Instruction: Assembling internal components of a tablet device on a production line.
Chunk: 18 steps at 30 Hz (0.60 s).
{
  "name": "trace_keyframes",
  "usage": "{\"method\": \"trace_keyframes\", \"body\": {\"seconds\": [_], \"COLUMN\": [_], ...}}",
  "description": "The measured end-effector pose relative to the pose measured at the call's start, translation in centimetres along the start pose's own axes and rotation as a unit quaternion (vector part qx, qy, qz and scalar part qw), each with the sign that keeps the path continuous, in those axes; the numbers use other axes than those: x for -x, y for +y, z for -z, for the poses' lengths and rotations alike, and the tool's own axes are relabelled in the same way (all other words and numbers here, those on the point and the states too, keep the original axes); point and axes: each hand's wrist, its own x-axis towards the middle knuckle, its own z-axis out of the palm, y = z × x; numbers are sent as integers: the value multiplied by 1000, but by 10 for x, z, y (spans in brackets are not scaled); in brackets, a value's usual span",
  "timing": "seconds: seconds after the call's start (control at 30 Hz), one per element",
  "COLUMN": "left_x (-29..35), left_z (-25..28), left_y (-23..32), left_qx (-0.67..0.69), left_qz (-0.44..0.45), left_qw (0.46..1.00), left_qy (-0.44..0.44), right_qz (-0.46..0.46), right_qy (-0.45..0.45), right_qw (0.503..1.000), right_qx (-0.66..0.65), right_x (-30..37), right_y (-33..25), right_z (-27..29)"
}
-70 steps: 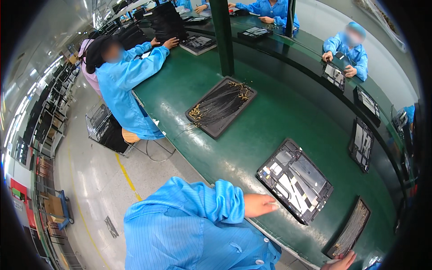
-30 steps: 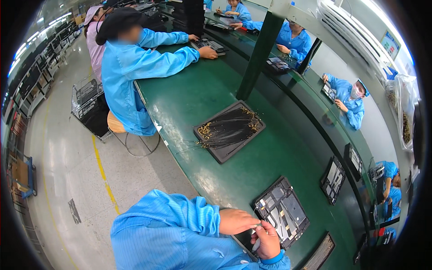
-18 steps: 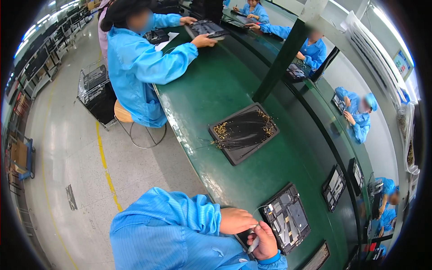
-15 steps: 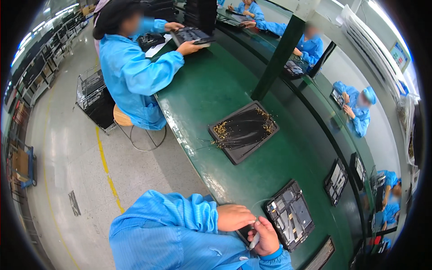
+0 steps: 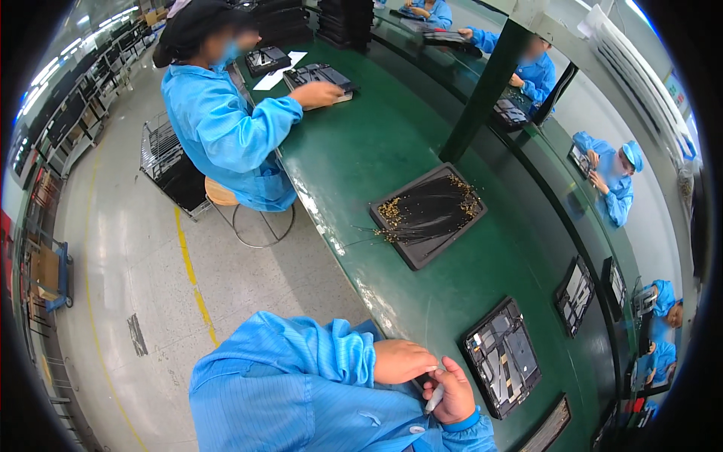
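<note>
My left hand (image 5: 403, 361) is closed, its fingertips pinched together against those of my right hand in front of my body. What lies between these fingertips is too small to make out. A pale grey pen-shaped tool (image 5: 434, 398) sits in the curled fingers of my right hand (image 5: 454, 393). Just right of my hands, a black device with its inner parts exposed (image 5: 503, 360) rests on the green table (image 5: 407, 290), touched by neither hand. Farther up the table lies a dark grey tray (image 5: 413, 258) heaped with thin black cables (image 5: 431, 209) with gold-coloured ends.
A co-worker in blue (image 5: 226, 128) sits at the far left, one hand at another opened device (image 5: 320, 75). More opened devices (image 5: 575, 296) lie along the right side. A dark green post (image 5: 486, 94) rises beyond the tray. A flat dark-edged item (image 5: 548, 428) lies at lower right.
The view has shifted, so most things appear farther right. The far-left co-worker has lowered a device onto the table. My hands stay together; the thin wire arching from them no longer shows plainly.
</note>
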Motion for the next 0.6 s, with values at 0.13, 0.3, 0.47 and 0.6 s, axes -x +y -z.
{"method": "trace_keyframes", "body": {"seconds": [0.13,0.3,0.47,0.6], "left_x": [8,7,-6,-13], "left_z": [2,11,-7,-22], "left_y": [3,9,10,15], "left_qx": [23,16,-27,-47], "left_qz": [44,59,-23,-44], "left_qw": [998,998,999,998], "left_qy": [39,26,40,28], "right_qz": [-10,-7,25,21], "right_qy": [-33,-58,-23,-37], "right_qw": [999,998,998,997], "right_qx": [-8,-20,-43,-64], "right_x": [0,-2,8,13], "right_y": [-2,1,8,11], "right_z": [-8,-5,14,33]}}
